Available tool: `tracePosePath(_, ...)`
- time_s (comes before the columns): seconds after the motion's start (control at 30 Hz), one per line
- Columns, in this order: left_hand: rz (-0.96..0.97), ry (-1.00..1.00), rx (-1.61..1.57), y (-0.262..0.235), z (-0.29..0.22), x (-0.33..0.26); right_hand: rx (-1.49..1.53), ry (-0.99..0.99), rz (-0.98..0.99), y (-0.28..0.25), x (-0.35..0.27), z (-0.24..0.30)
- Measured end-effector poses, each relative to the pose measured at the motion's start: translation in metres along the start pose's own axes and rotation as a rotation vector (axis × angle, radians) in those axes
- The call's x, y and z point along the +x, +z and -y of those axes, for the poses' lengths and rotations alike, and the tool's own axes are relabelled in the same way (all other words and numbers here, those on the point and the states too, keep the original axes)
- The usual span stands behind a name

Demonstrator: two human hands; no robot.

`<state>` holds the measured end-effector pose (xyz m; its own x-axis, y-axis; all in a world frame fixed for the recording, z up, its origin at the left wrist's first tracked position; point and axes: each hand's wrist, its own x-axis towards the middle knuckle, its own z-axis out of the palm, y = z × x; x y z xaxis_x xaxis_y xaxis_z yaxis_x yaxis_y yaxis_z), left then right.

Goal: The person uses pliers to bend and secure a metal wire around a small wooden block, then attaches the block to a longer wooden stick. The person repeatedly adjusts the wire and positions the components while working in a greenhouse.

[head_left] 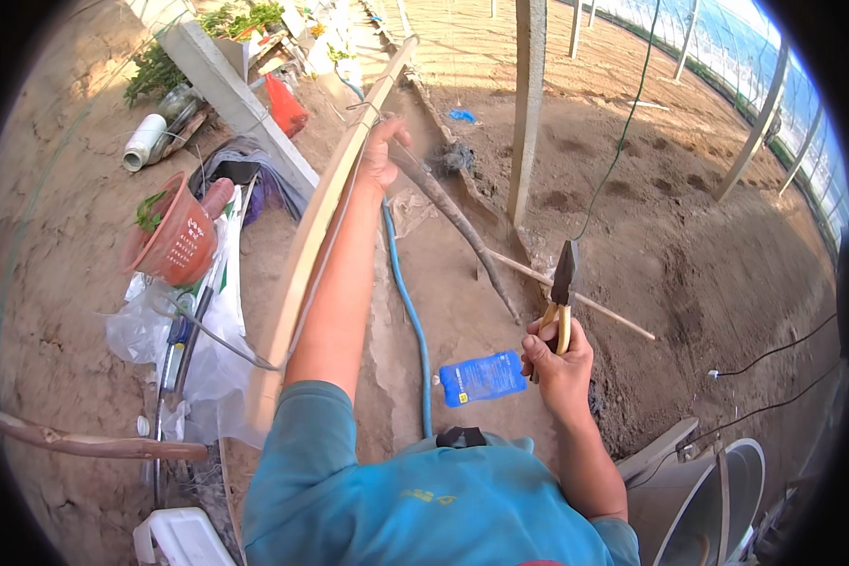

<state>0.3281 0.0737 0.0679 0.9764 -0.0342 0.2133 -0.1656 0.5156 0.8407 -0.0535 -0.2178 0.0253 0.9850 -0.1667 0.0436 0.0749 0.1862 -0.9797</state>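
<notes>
A long pale wooden strip slants up along my left forearm. My left hand is closed at its upper part, apparently gripping it; some fingers are hidden. A thin grey wire is looped round the strip above that hand and runs down beside it. From near the same hand a dark crooked stick slopes down to the right; I cannot tell whether the hand touches it. On the right, my right hand is closed round the yellowish handles of pliers, whose dark jaws point upward.
A blue flat packet lies on the soil near a blue hose. Leftward are a red-brown bucket, plastic sheeting and a branch. Concrete posts stand ahead. A large metal cylinder is at lower right.
</notes>
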Motion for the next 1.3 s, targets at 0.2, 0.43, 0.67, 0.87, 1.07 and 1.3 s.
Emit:
tracePosePath(0.2,-0.017,-0.002,-0.160,0.018,-0.026,-0.018,0.010,-0.031,0.018,0.014,0.035,-0.017)
tracePosePath(0.43,-0.054,-0.059,-0.238,0.019,0.030,-0.038,-0.047,-0.083,0.123,-0.019,0.108,-0.081)
tracePosePath(0.67,-0.182,-0.106,-0.250,0.025,0.090,-0.064,-0.152,-0.086,0.259,-0.057,0.189,-0.141)
tracePosePath(0.87,-0.155,-0.139,-0.370,0.012,0.142,-0.101,-0.191,-0.048,0.349,-0.069,0.210,-0.164)
tracePosePath(1.07,-0.074,-0.144,-0.354,0.022,0.157,-0.134,-0.123,0.023,0.443,-0.052,0.199,-0.193)
tracePosePath(1.3,-0.168,-0.110,-0.310,0.012,0.173,-0.154,-0.488,-0.015,0.409,-0.023,0.176,-0.217)
